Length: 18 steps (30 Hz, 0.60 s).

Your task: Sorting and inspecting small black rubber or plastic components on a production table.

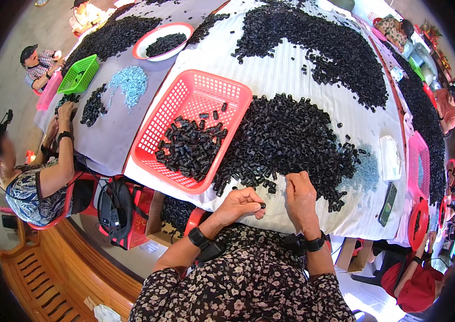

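Left hand (241, 205) pinches one small black piece (263, 205) in its fingers; right hand (300, 196), fingers curled narrow, touches the near edge of the black pile (286, 142) on the bench (292, 70). Red basket (192, 129) sits left, half-filled.

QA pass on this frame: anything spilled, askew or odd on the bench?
Nothing is damaged. The pink basket sits askew to the table edge, and a few black parts lie scattered between the heaps. The left hand pinches one small black piece.
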Each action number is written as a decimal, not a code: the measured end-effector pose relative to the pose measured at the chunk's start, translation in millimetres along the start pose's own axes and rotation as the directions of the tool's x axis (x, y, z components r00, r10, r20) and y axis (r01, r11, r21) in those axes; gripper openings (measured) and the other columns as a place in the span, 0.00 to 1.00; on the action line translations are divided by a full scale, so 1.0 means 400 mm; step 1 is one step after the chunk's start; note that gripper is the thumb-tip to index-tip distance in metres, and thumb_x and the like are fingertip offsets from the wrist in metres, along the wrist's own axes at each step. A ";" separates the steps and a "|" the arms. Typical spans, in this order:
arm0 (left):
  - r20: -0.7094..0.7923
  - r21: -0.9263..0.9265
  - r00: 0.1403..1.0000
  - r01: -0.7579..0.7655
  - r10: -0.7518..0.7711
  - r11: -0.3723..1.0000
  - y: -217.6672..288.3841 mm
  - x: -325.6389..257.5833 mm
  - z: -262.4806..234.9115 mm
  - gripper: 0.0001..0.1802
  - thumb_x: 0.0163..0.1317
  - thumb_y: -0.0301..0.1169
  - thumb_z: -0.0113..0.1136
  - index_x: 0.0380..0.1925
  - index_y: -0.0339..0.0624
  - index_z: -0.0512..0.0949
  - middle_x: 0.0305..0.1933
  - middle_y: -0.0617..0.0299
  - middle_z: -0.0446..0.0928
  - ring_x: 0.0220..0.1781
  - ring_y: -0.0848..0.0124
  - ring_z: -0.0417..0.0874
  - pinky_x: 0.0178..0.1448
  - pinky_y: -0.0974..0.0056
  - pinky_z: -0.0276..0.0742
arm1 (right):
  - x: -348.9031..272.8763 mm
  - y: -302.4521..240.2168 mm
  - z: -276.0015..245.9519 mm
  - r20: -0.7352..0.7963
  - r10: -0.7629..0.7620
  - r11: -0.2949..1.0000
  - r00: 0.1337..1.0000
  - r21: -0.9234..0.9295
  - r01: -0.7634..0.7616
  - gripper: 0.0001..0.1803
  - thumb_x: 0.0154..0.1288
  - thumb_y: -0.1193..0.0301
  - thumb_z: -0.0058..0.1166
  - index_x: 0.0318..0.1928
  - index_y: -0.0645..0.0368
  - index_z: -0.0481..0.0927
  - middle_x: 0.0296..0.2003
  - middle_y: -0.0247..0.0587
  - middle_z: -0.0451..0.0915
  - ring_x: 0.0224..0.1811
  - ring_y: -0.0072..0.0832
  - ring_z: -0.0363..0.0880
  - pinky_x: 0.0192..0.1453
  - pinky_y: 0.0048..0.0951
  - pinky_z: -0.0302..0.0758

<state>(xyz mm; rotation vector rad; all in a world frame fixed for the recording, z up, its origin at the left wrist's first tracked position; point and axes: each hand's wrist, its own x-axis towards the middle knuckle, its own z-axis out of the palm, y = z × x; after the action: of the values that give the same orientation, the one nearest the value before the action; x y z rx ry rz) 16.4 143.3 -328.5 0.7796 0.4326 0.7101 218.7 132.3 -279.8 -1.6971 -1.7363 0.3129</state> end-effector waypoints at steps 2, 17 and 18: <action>-0.026 0.010 0.999 0.032 -0.032 0.999 0.003 0.000 0.003 0.05 0.64 0.24 0.56 0.37 0.34 0.74 0.35 0.55 0.81 0.34 0.71 0.82 0.42 0.67 0.79 | 0.000 0.009 -0.001 -0.022 -0.030 1.000 0.999 -0.001 0.030 0.05 0.58 0.80 0.50 0.36 0.62 0.76 0.31 0.46 0.70 0.31 0.44 0.74 0.32 0.38 0.72; 0.018 -0.009 1.000 0.025 -0.025 1.000 -0.006 0.002 -0.010 0.06 0.64 0.25 0.56 0.39 0.33 0.74 0.37 0.54 0.80 0.37 0.67 0.83 0.45 0.64 0.80 | 0.016 -0.018 0.027 0.113 -0.164 0.979 0.980 -0.101 0.175 0.10 0.50 0.80 0.51 0.36 0.59 0.76 0.29 0.43 0.67 0.33 0.40 0.73 0.35 0.38 0.72; 0.017 -0.010 1.000 0.024 -0.024 1.000 -0.004 0.001 -0.008 0.06 0.64 0.25 0.56 0.39 0.33 0.74 0.37 0.54 0.80 0.37 0.67 0.83 0.45 0.64 0.80 | 0.015 -0.014 0.022 0.083 -0.140 0.984 0.987 -0.100 0.148 0.09 0.50 0.80 0.51 0.35 0.60 0.76 0.29 0.43 0.67 0.33 0.40 0.73 0.34 0.38 0.72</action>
<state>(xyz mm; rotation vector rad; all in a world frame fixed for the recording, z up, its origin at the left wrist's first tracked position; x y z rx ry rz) 15.7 144.4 -331.7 0.7689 0.4221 0.6821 209.5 139.9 -281.1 -1.6401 -1.9509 0.2255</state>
